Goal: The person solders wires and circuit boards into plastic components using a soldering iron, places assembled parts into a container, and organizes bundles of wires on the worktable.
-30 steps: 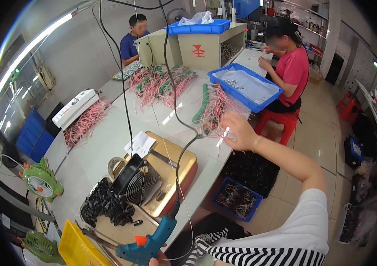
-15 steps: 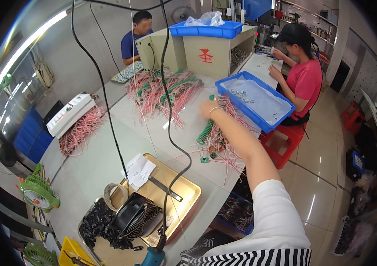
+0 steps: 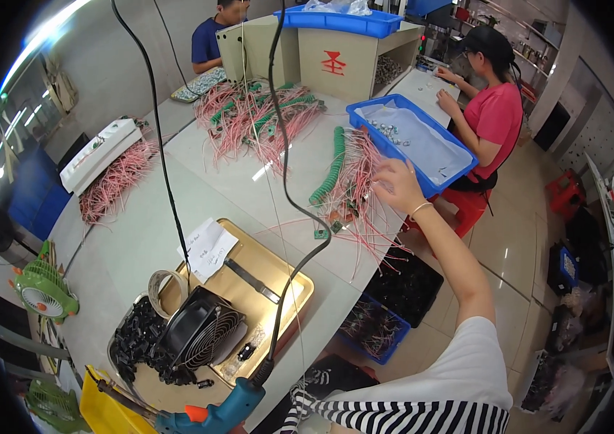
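Observation:
My right hand (image 3: 398,186) reaches over the table to the right edge of a bundle of pink wires (image 3: 356,163). Its fingers are bent at the wires and slightly blurred, so I cannot tell whether they grip any. A thin bracelet circles the wrist. Along the bundle's left side lies a green coil (image 3: 335,163), apart from the hand. Small green circuit boards (image 3: 321,234) sit at the bundle's near end. Just beyond my hand stands a blue tray (image 3: 466,176) lined with white sheet, with small metal parts in it. My left hand is out of the picture.
A larger wire pile (image 3: 256,119) lies farther back. Nearer are a gold tray (image 3: 289,289), a black fan (image 3: 202,329), black parts (image 3: 137,336) and a teal-handled tool (image 3: 231,409). Black cables hang across the view. A co-worker in pink (image 3: 493,119) sits right; another sits behind.
My right hand has left the green coil and moved right to the wires' outer edge. The coil now shows whole. The view has shifted, and the teal tool shows more fully.

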The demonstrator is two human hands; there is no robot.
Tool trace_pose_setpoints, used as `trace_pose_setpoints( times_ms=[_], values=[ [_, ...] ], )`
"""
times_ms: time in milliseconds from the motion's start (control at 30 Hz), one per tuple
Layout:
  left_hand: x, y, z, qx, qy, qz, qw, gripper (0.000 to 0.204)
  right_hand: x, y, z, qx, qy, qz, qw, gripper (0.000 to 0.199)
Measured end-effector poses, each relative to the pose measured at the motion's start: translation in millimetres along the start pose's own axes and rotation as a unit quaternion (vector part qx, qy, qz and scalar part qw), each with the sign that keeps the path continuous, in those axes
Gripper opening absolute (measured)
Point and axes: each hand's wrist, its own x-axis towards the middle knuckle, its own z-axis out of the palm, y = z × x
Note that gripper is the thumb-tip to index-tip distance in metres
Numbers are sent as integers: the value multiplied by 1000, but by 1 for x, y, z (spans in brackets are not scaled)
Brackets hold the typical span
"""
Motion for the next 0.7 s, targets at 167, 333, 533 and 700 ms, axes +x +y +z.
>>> trace_pose_setpoints(
  times_ms=[167,333,533,700],
  values=[
    [16,1,-15,9,9,12,1000,91,46,-91,28,-77,-48,-79,993,46],
    [24,14,-15,18,-1,37,999,93,43,-108,82,-91,-58,-210,972,34],
    [41,13,-13,33,-34,20,999,94,11,-96,41,34,-326,-163,931,25],
    [33,17,-20,42,-24,11,999,94,-13,-86,21,73,-124,-239,960,12]
  ],
)
